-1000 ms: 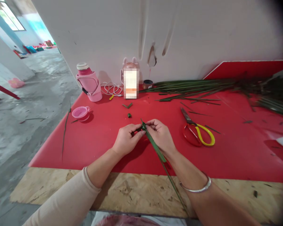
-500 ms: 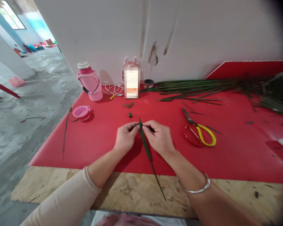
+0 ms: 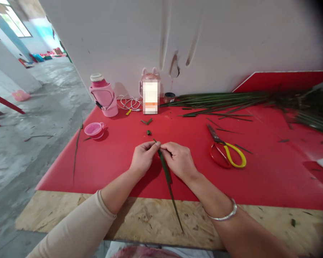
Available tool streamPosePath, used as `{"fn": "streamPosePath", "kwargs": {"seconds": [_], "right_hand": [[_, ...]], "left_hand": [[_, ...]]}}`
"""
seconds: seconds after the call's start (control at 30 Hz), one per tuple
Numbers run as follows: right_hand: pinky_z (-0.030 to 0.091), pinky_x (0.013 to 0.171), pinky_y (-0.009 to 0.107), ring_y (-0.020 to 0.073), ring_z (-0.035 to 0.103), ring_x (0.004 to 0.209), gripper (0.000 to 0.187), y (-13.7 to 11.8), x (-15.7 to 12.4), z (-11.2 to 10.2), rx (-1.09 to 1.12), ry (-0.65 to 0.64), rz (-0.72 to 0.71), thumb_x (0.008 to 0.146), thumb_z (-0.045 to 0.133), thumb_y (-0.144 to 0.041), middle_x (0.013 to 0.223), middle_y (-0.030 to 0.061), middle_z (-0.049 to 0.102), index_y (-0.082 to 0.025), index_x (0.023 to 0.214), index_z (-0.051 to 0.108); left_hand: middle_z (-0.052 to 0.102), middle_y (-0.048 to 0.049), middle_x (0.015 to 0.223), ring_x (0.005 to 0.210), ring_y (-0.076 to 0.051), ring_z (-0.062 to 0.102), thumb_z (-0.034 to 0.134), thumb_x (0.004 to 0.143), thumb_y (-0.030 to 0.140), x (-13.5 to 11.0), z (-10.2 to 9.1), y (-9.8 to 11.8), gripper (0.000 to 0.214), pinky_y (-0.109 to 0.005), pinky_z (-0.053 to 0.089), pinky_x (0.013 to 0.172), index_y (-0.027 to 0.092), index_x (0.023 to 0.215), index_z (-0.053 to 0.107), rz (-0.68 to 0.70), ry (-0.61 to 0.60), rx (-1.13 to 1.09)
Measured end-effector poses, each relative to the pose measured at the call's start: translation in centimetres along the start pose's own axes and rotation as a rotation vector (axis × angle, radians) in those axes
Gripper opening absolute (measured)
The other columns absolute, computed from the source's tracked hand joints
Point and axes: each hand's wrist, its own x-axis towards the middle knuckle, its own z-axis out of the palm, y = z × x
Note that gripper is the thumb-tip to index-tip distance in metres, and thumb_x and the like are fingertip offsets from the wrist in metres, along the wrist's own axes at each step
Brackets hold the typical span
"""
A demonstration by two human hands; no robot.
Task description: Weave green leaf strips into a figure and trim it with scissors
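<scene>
Since a second ago, the loose tail of the leaf strip [image 3: 167, 176] has swung in toward the person's middle. It lies on the red table cover [image 3: 258, 179], with a bundle of long green leaves [image 3: 231, 97] far behind it by the wall. The strip is dark green, narrow and flat, tapering to a thin point over the bare board edge. Its top end is pinched between the left hand [image 3: 142, 161] and right hand [image 3: 179, 160], fingertips closed on it and meeting. Scissors [image 3: 227, 150] lie well to the right.
</scene>
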Motion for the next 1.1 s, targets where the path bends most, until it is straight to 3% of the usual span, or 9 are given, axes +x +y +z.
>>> {"fn": "streamPosePath", "kwargs": {"seconds": [0.13,0.27,0.37,0.47,0.6,0.7,0.8,0.97,1.1], "right_hand": [[0.044,0.066,0.022,0.0142,0.063,0.071,0.014,-0.5,-0.2,0.5,0.08,0.039,0.058,0.085,0.049,-0.018,0.077,0.0037,0.068,-0.019,0.081,0.063],[0.044,0.066,0.023,0.015,0.062,0.07,0.016,-0.9,-0.5,0.9,0.09,0.019,0.083,0.086,0.046,-0.02,0.076,0.0045,0.068,-0.019,0.081,0.062],[0.044,0.067,0.025,0.0152,0.061,0.07,0.016,-1.0,-0.4,0.4,0.175,0.009,0.133,0.086,0.047,-0.024,0.076,0.0041,0.067,-0.02,0.081,0.062],[0.044,0.06,0.023,0.0135,0.058,0.065,0.02,-0.7,-0.1,-0.5,0.367,0.055,0.293,0.083,0.053,-0.034,0.076,0.0034,0.066,-0.018,0.089,0.063],[0.044,0.063,0.024,0.0141,0.058,0.069,0.021,-0.1,0.5,-1.1,0.523,0.041,0.387,0.075,0.061,-0.036,0.078,0.0033,0.066,-0.017,0.083,0.066],[0.043,0.064,0.025,0.0136,0.057,0.066,0.017,0.3,0.5,-0.7,0.627,0.0,0.453,0.075,0.06,-0.033,0.067,0.0005,0.064,-0.018,0.07,0.067],[0.039,0.057,0.024,0.0107,0.051,0.056,0.019,0.6,0.4,0.1,0.822,0.06,0.61,0.07,0.062,-0.035,0.057,-0.0025,0.058,-0.017,0.062,0.063],[0.038,0.05,0.022,0.009,0.047,0.05,0.023,0.5,0.4,0.8,1.112,0.091,0.865,0.056,0.072,-0.036,0.052,-0.0035,0.054,-0.016,0.055,0.059],[0.038,0.046,0.02,0.0077,0.046,0.046,0.027,0.3,0.5,0.6,1.197,0.086,0.963,0.052,0.075,-0.036,0.049,-0.0043,0.052,-0.016,0.054,0.056]], "left_hand": [[0.034,0.0096,0.042,0.035,-0.002,0.023,0.074,0.06,0.043,0.0,0.3,0.0,0.032,-0.018,0.013,0.036,0.014,0.066,0.06,-0.104,0.025,-0.183],[0.043,0.0071,0.045,0.038,-0.002,0.031,0.076,0.057,0.04,0.0,0.5,0.0,0.032,-0.017,0.02,0.038,0.014,0.066,0.06,-0.16,0.036,-0.256],[0.05,0.0049,0.051,0.044,-0.004,0.039,0.072,0.062,0.041,0.1,0.1,0.2,0.029,-0.018,0.03,0.045,0.014,0.07,0.063,-0.066,0.02,-0.141],[0.052,0.0043,0.052,0.048,-0.006,0.04,0.066,0.068,0.042,0.0,-0.4,0.4,0.028,-0.02,0.03,0.048,0.014,0.071,0.067,0.136,0.005,0.204],[0.058,0.0016,0.056,0.053,-0.01,0.047,0.06,0.075,0.038,-0.5,-0.2,0.6,0.028,-0.022,0.035,0.052,0.013,0.075,0.071,0.242,-0.111,0.471],[0.069,-0.003,0.072,0.069,-0.016,0.059,0.06,0.075,0.034,-0.8,0.3,0.7,0.026,-0.026,0.043,0.066,0.013,0.085,0.072,0.258,-0.186,0.468],[0.072,-0.0056,0.084,0.078,-0.019,0.062,0.062,0.074,0.032,-0.8,0.4,0.6,0.026,-0.03,0.046,0.077,0.014,0.091,0.072,0.223,-0.243,0.43],[0.072,-0.0056,0.09,0.082,-0.018,0.063,0.063,0.074,0.034,-0.3,0.0,0.1,0.027,-0.03,0.046,0.081,0.015,0.091,0.072,0.174,-0.3,0.386],[0.071,-0.0062,0.087,0.08,-0.017,0.062,0.064,0.073,0.037,-0.2,-0.2,-0.1,0.029,-0.029,0.045,0.079,0.014,0.09,0.072,0.14,-0.3,0.33]]}}
